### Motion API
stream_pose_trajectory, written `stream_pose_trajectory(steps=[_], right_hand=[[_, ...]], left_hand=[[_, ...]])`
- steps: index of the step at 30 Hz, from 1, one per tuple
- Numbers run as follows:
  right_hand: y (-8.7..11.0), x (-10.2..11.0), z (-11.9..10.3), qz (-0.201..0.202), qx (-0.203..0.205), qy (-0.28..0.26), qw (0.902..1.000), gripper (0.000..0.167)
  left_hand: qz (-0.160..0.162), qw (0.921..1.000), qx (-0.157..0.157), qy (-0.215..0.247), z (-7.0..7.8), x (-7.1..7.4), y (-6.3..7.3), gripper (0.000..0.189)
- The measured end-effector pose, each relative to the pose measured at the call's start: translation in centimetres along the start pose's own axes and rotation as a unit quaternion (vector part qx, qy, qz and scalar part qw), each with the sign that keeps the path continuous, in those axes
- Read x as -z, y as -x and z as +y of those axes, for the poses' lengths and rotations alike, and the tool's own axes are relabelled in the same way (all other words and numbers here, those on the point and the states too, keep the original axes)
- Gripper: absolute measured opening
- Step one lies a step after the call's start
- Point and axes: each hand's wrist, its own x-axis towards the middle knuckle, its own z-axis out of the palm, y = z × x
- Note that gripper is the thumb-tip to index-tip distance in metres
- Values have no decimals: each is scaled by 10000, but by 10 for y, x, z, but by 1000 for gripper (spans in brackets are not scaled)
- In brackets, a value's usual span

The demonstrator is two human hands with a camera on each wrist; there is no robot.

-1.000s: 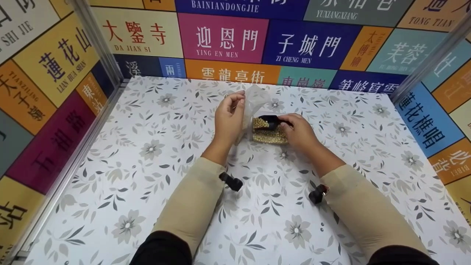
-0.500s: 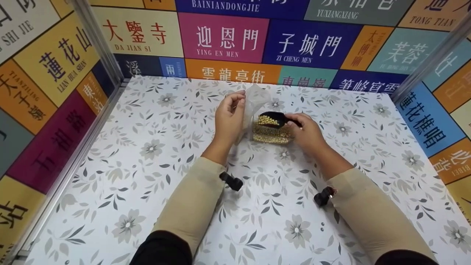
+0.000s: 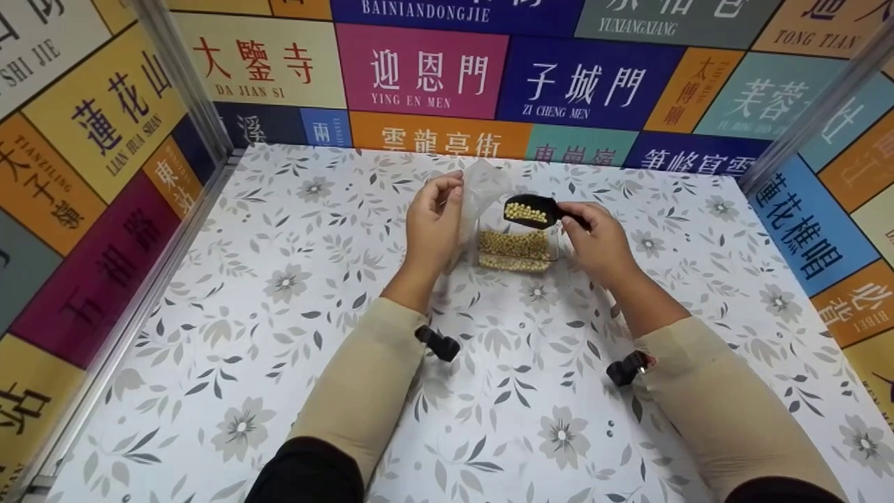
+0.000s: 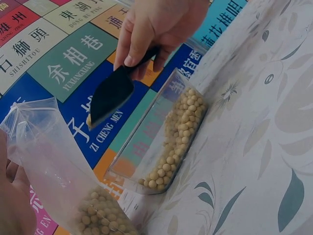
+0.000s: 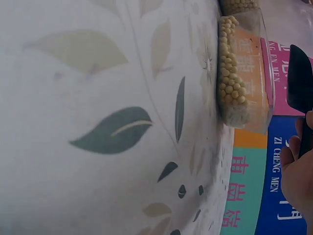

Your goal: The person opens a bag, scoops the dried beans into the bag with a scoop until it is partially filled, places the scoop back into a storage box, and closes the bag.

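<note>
My right hand (image 3: 597,237) grips the handle of a black scoop (image 3: 548,213) loaded with round yellowish soybeans (image 3: 525,212). The scoop hangs above a clear plastic box (image 4: 142,132), which is partly filled with the same beans (image 4: 181,132). To the left of the box, my left hand (image 3: 434,220) holds a translucent plastic bag (image 3: 487,187) upright by its upper edge, with fingers curled at it. Soybeans (image 4: 100,215) lie in the bottom of that bag in the left wrist view. In the right wrist view the scoop (image 5: 299,81) is up beside the box's rim.
A white tablecloth (image 3: 335,391) with grey flowers and leaves lies under everything. Colourful panels with Chinese characters (image 3: 433,73) wall in the back and both sides. Metal posts (image 3: 188,77) stand at the corners. A small black camera (image 3: 438,342) sits at each wrist.
The right hand has lifted the loaded scoop up out of the beans in the box, moving slightly right and away. The left hand and the bag have stayed in place.
</note>
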Motion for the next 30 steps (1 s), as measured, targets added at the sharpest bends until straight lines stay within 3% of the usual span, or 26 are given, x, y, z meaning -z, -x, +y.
stream_pose_trajectory(steps=[15,30], right_hand=[[-12,37,-34,152,-52,318,9994,40],[-18,33,-68,-112,170,594,9980,40]], left_hand=[[32,10000,65,25,2,-2,1,15],[36,9999,90,-43,3,-3,0,14]])
